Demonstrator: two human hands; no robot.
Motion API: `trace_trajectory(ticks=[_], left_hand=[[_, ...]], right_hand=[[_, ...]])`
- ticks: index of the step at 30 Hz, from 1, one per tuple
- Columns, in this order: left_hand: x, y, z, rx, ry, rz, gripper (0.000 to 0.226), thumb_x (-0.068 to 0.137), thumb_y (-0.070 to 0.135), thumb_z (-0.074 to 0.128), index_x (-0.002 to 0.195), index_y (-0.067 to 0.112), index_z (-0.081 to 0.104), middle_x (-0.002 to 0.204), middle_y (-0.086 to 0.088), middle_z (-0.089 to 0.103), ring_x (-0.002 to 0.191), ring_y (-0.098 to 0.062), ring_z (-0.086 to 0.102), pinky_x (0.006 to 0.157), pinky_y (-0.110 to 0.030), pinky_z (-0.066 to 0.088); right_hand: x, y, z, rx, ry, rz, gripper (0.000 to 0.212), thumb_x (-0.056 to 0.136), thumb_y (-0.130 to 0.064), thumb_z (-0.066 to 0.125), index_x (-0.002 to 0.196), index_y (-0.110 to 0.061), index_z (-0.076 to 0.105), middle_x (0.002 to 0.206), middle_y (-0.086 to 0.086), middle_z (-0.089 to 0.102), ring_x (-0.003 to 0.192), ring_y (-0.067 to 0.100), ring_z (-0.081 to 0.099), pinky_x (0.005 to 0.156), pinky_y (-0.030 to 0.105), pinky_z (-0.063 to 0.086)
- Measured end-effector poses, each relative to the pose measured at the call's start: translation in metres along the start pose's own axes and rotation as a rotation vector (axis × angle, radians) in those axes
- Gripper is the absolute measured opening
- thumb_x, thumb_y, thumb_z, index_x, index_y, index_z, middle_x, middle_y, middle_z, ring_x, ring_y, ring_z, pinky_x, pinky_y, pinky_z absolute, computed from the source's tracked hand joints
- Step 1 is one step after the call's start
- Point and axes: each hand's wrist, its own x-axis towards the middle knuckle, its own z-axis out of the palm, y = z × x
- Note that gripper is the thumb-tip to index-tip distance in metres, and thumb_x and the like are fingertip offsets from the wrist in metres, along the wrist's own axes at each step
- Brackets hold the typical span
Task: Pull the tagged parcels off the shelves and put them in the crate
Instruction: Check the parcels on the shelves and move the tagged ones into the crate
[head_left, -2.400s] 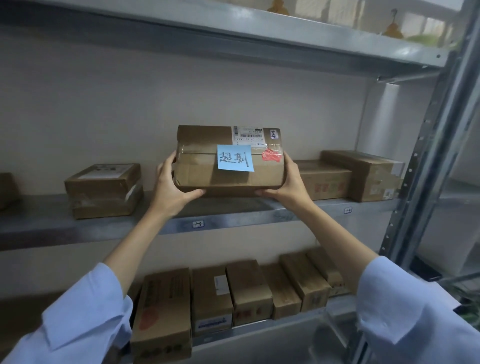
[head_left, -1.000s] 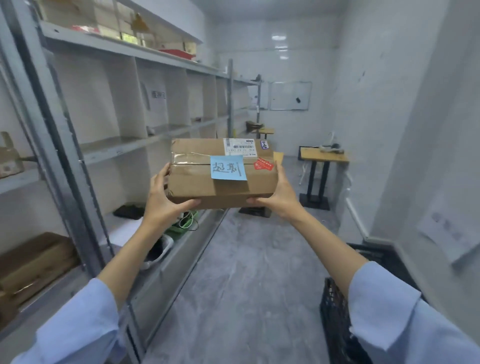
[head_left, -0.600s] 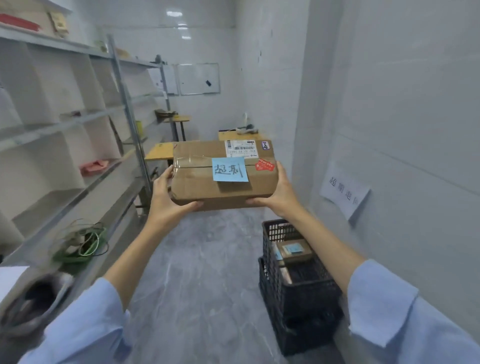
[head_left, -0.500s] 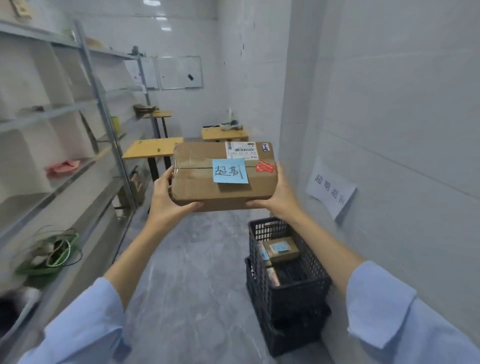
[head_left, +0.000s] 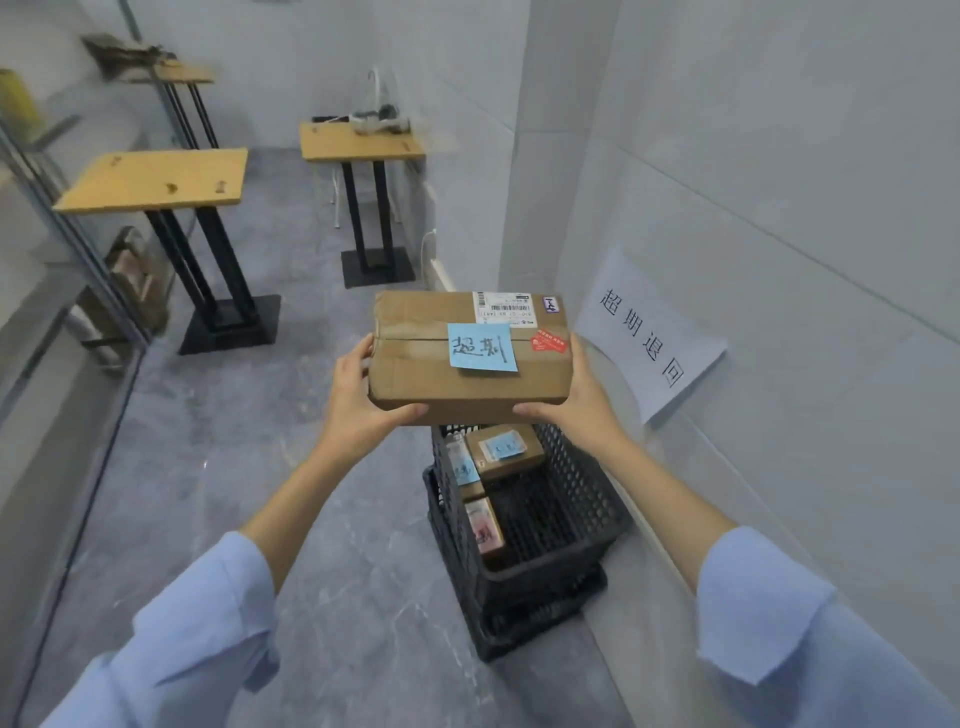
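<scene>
Left hand (head_left: 353, 400) grips the parcel's (head_left: 441, 374) left end, right hand (head_left: 576, 402) the right end — fingers curled underneath, thumbs up the sides. Blue tag (head_left: 482, 347) on top. Parcel held level in the air, above the far end of the black crate (head_left: 550, 566) — smaller tagged boxes (head_left: 504, 452) inside.

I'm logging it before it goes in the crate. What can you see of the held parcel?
The parcel is a flat brown cardboard box, taped along its top seam, slightly dented. On top sit a blue sticky note with handwritten characters, a white barcode label and a red sticker. The left hand and right hand grip its ends, holding it level in the air above the far end of the black crate.
</scene>
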Motion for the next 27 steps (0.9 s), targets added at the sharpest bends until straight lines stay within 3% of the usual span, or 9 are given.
trace_trajectory(ticks=[6, 15, 20, 24, 27], left_hand=[[0.026, -0.067, 0.061, -0.006, -0.07, -0.151, 0.108, 0.063, 0.021, 0.091, 0.149, 0.022, 0.027, 0.137, 0.007, 0.033, 0.124, -0.01, 0.04, 0.101, -0.029, 0.04], [0.047, -0.145, 0.156, 0.048, -0.083, -0.4, 0.106, 0.062, 0.024, 0.092, 0.148, 0.024, 0.029, 0.143, 0.003, 0.04, 0.125, -0.013, 0.044, 0.1, -0.04, 0.05], [0.06, -0.177, 0.208, 0.068, -0.114, -0.492, 0.102, 0.063, 0.02, 0.091, 0.146, 0.026, 0.031, 0.144, 0.003, 0.041, 0.125, -0.012, 0.044, 0.1, -0.042, 0.049], [0.065, -0.197, 0.233, 0.078, -0.099, -0.554, 0.099, 0.067, 0.018, 0.087, 0.147, 0.023, 0.029, 0.136, 0.015, 0.034, 0.12, -0.006, 0.039, 0.096, -0.029, 0.041], [0.067, -0.217, 0.24, 0.097, -0.078, -0.596, 0.092, 0.073, 0.015, 0.084, 0.146, 0.025, 0.03, 0.142, 0.012, 0.037, 0.124, -0.011, 0.042, 0.104, -0.038, 0.041]], right_hand=[[0.044, 0.084, 0.015, -0.043, -0.039, 0.069, 0.124, 0.064, -0.037, 0.09, 0.153, -0.037, 0.003, 0.148, -0.008, 0.043, 0.135, 0.014, 0.041, 0.111, 0.047, 0.039], [0.113, 0.211, 0.031, -0.198, -0.155, 0.11, 0.129, 0.064, -0.048, 0.086, 0.152, -0.038, -0.007, 0.153, -0.006, 0.034, 0.138, 0.019, 0.039, 0.107, 0.055, 0.041], [0.142, 0.272, 0.028, -0.256, -0.194, 0.131, 0.131, 0.065, -0.042, 0.087, 0.155, -0.029, -0.007, 0.154, 0.001, 0.034, 0.137, 0.02, 0.037, 0.108, 0.046, 0.037], [0.162, 0.318, 0.026, -0.367, -0.221, 0.127, 0.131, 0.064, -0.042, 0.087, 0.155, -0.025, -0.006, 0.155, 0.007, 0.031, 0.137, 0.027, 0.037, 0.106, 0.051, 0.041], [0.173, 0.349, 0.024, -0.471, -0.246, 0.079, 0.133, 0.062, -0.044, 0.087, 0.155, -0.021, -0.005, 0.158, 0.008, 0.027, 0.139, 0.031, 0.037, 0.105, 0.052, 0.043]])
